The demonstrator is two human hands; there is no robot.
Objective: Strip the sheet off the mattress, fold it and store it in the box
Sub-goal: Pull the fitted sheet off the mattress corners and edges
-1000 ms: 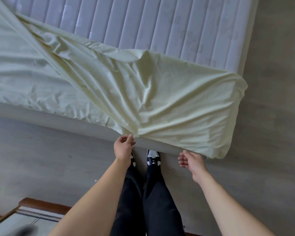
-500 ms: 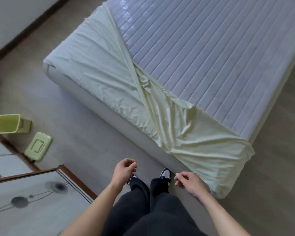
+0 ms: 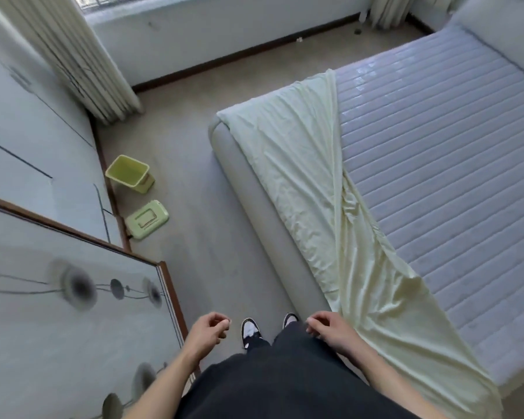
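Hanging loosely curled above the floor, the left hand (image 3: 208,332) and the right hand (image 3: 330,331) are seen to hold nothing, the right one just beside the drooping hem of the sheet (image 3: 324,213). Only part of the stripping is judged done: the pale sheet is peeled into a diagonal band along the near side of the mattress (image 3: 442,164), one corner apparently hooked at the far end. That far corner is judged the next thing to be freed, before any folding. A green box (image 3: 129,173) and its lid (image 3: 147,219) are left by the wall.
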